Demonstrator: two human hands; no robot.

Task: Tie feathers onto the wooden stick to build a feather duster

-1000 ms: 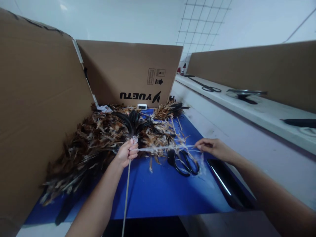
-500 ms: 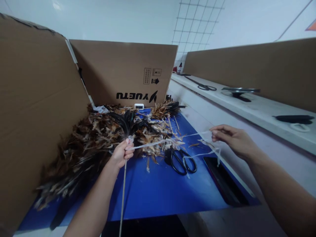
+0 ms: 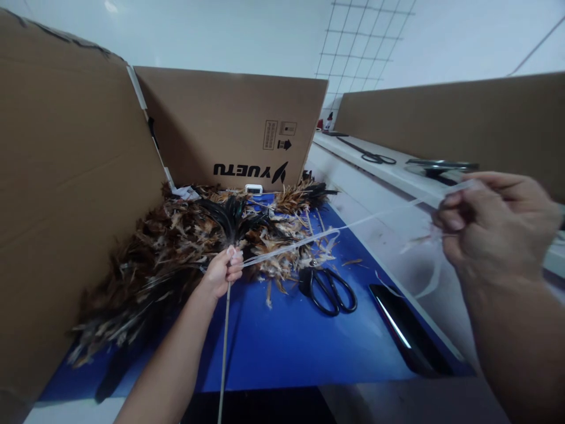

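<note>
My left hand is closed around the top of a thin stick, where dark feathers fan out above the fist. From that grip a translucent white strip runs to the right, with a loop in it over the table. My right hand pinches the strip's other part, raised at the right near the shelf; a loose end hangs below it. Black-handled scissors lie on the blue table to the right of my left hand. Brown and black feathers are heaped behind and left of it.
A dark phone lies at the blue table's right edge. Cardboard panels stand at the back and left. A white shelf on the right holds another pair of scissors. A small white device sits at the back.
My right hand has moved right, up and nearer to me, drawing the strip out longer. The strip has left the scissors' handles. My left hand keeps its hold on the stick and feathers.
</note>
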